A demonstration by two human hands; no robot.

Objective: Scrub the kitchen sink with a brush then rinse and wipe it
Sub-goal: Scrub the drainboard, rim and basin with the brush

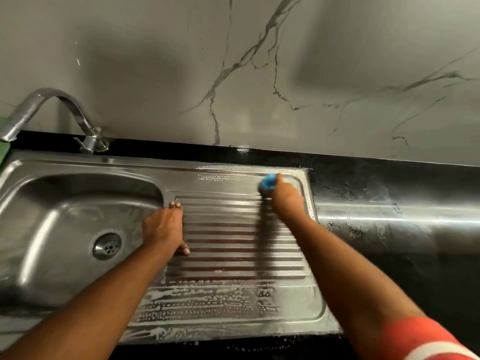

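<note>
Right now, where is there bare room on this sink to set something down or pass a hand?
The basin, left of the left hand, holds only its drain. The counter right of the drainboard is bare, though wet. The ribs between left hand and right hand are free. Crowded: the far right corner, where the right hand grips the brush.

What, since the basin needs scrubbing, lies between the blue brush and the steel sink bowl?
Only the left hand, resting on the ribbed steel drainboard beside the sink bowl; the right hand grips the brush at the far corner.
</note>
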